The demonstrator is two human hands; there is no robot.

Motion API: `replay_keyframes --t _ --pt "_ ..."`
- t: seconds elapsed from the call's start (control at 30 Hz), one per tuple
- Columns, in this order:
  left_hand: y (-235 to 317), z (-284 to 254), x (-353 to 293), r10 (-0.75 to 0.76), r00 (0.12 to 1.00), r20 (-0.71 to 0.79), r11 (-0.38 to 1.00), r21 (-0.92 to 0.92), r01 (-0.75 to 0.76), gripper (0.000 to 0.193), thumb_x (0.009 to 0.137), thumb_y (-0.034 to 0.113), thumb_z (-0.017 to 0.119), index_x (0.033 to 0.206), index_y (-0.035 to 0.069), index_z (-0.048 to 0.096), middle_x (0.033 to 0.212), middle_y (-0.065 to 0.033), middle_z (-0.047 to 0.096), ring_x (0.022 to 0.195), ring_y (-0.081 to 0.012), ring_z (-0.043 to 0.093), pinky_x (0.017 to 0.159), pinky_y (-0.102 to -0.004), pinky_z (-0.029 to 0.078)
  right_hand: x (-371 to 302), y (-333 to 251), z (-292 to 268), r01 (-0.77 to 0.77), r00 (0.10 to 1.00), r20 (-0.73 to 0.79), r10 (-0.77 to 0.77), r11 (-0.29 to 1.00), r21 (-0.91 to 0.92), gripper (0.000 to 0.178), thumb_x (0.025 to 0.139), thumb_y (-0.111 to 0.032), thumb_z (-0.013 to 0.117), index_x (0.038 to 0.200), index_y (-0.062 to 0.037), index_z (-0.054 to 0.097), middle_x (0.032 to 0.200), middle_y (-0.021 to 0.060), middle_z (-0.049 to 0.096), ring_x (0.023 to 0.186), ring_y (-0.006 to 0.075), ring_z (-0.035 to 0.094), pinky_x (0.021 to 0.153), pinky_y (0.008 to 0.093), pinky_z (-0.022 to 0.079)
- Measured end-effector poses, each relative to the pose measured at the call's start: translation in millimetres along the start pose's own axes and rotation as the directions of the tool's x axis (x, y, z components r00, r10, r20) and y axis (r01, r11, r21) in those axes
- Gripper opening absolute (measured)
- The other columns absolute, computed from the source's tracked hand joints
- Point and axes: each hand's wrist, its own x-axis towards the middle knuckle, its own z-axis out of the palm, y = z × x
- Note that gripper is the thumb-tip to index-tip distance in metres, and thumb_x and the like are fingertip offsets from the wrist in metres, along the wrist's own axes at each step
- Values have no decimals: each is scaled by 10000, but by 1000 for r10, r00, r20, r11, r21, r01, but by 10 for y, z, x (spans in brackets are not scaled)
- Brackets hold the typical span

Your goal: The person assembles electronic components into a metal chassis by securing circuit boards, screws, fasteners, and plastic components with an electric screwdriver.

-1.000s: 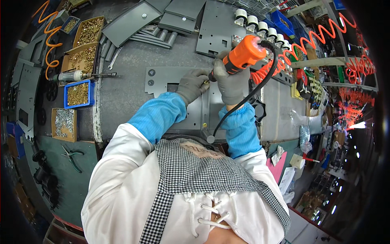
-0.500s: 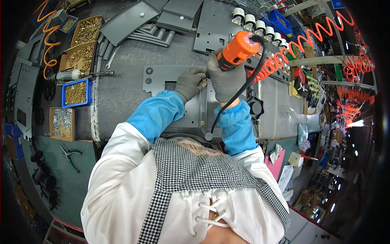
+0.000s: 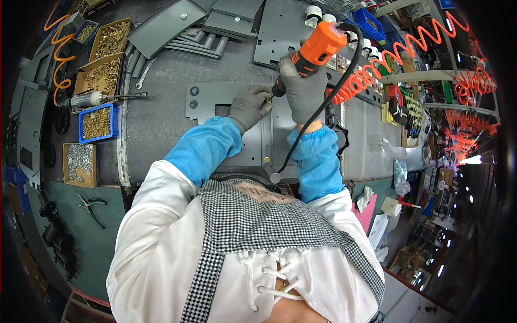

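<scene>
While the gray metal plate (image 3: 204, 97) lies flat on the worktop (image 3: 161, 121) in front of the person, both gloved hands are over its far half. The left hand (image 3: 250, 107) rests there with fingers bent, their tips near a small brass-coloured piece; I cannot tell whether they pinch it. The right hand (image 3: 303, 92) is closed firmly around an orange power driver (image 3: 321, 46), which tilts so that its black nose points down toward the left fingertips; contact at the tip is too small to tell. A black cord (image 3: 328, 102) loops from the driver's upper end down past the right wrist. A narrow bar (image 3: 266, 137) runs along the plate toward the apron (image 3: 245, 220), and a black knob (image 3: 341, 139) is just beside the right forearm.

Beyond the plate are stacked gray panels (image 3: 164, 24) and tubes (image 3: 200, 49), with a wrench (image 3: 144, 74) nearby. At left, a blue tray (image 3: 115, 123) and 2 cardboard boxes (image 3: 82, 83) hold brass-coloured fasteners. Pliers (image 3: 92, 211) lie open on a green surface (image 3: 110, 231).
</scene>
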Motion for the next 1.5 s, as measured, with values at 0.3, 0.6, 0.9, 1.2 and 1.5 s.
replay_keyframes --t 0.3,0.6,0.9,1.2,1.5 --pt "68 -60 28 -6 999 32 1000 -3 6 249 749 171 766 983 127 695 1165 -30 647 1110 -293 591 953 -404 494 -247 24 -53 33 998 56 -32 999 -18 346 826 -35 691 1132 -21 529 885 12 631 770 97 603 731 272 516" --pt "6 -23 -14 3 1000 -1 999 -43 -3 243 757 188 770 979 128 688 1154 -27 642 1099 -278 591 946 -399 493 -10 -13 -202 -108 993 70 99 986 127 369 861 -247 716 1120 -30 568 921 67 664 764 166 654 736 325 537" --pt "-13 -19 32 11 999 34 1000 -10 -11 235 783 210 756 993 132 686 1153 -18 636 1104 -276 584 947 -399 488 73 -144 -305 112 981 129 -143 968 225 427 822 -220 739 1178 -23 610 995 63 674 874 157 636 788 325 527" --pt "-26 -34 29 12 997 73 1000 -14 -11 231 786 223 755 981 127 676 1178 -27 626 1105 -290 566 963 -405 474 55 -115 -51 192 973 -177 -148 944 269 317 812 -144 756 1058 -16 603 818 25 634 700 121 609 644 278 515" --pt "-51 -25 40 33 997 69 999 -21 -32 220 770 225 770 954 134 691 1156 -25 638 1115 -292 574 956 -407 484 -16 -35 1 143 972 -195 -128 987 66 373 782 -31 723 1109 -6 547 815 34 616 652 107 602 607 265 522"
